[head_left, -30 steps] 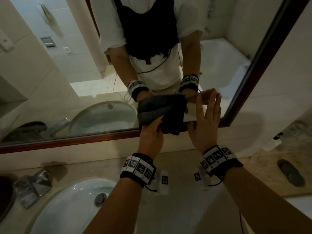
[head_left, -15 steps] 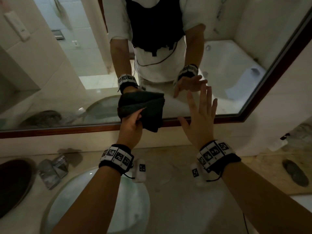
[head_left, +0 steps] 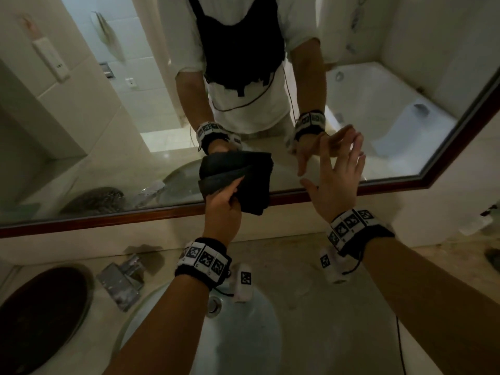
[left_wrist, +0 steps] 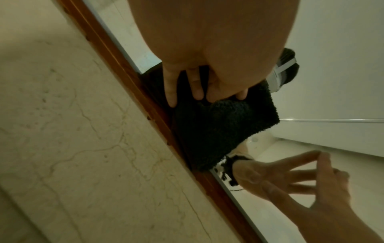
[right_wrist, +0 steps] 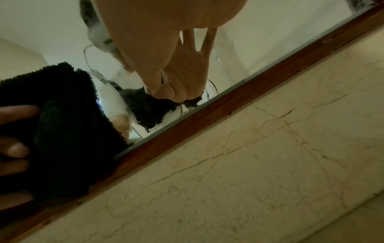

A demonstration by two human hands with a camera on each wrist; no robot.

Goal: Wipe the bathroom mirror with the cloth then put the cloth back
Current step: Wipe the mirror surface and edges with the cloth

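Observation:
A dark folded cloth (head_left: 254, 194) lies against the bottom of the mirror (head_left: 108, 117), hanging over its brown wooden frame (head_left: 81, 220). My left hand (head_left: 221, 207) grips the cloth with the thumb on top; the left wrist view shows the fingers (left_wrist: 172, 85) pressed into the cloth (left_wrist: 218, 128). My right hand (head_left: 335, 177) is held up to the right of the cloth, fingers straight and spread, with nothing in it, its tips at or very near the glass. In the right wrist view the right hand (right_wrist: 158, 49) faces the mirror and the cloth (right_wrist: 68, 131) is at the left.
Below the mirror a white sink (head_left: 243, 342) is set in a beige marble counter (head_left: 311, 280). A chrome faucet (head_left: 121, 277) stands at its left, beside a dark round object (head_left: 40, 315). The mirror frame angles upward at the right (head_left: 460, 131).
My left hand has slid the cloth leftward along the mirror's bottom edge. My right hand, close beside the cloth a second ago, now stands clearly apart from it.

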